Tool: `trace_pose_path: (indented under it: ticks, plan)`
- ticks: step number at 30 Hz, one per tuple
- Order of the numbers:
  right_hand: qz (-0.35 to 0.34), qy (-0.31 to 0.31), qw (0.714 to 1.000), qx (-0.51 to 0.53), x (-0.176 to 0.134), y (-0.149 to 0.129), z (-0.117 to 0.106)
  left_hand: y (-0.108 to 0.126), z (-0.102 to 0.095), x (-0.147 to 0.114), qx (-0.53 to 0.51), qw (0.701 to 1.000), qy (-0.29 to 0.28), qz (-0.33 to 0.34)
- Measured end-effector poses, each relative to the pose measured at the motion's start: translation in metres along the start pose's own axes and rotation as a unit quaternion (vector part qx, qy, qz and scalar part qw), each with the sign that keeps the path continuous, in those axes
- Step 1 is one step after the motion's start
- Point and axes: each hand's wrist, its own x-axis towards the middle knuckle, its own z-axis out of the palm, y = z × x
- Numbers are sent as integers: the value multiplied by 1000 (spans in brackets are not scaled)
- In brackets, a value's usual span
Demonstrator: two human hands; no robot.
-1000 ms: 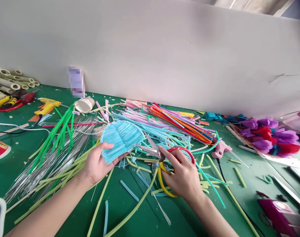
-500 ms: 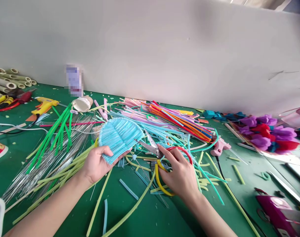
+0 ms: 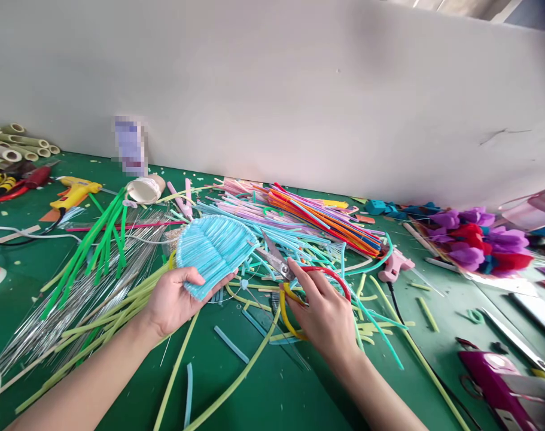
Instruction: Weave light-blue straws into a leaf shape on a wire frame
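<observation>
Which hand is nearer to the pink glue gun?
Right. The right hand, holding scissors, is left of the pink glue gun and lower in view. The left hand, holding a blue leaf, is much farther left.

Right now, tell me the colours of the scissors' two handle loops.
The scissors have one red loop and one yellow loop, best seen in the head view.

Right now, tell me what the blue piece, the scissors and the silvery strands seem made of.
Blue piece: probably fuzzy craft stems, with a faint sheen, judging by its soft ridged rows.
Scissors: metal blades, grey and glossy; smooth, brightly coloured handles, likely plastic.
Strands: likely metal wire, from their silvery glints, though plastic isn't ruled out.
</observation>
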Motion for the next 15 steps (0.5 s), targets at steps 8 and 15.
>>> trace_pose_path:
  ticks: [8, 15]
  plan:
    - [-55, 7, 998, -38, 3, 1, -4, 1, -5, 2, -23, 999, -23, -15]
    - [21, -31, 999, 24, 0, 5, 11, 1, -2, -1, -6, 997, -75, 1]
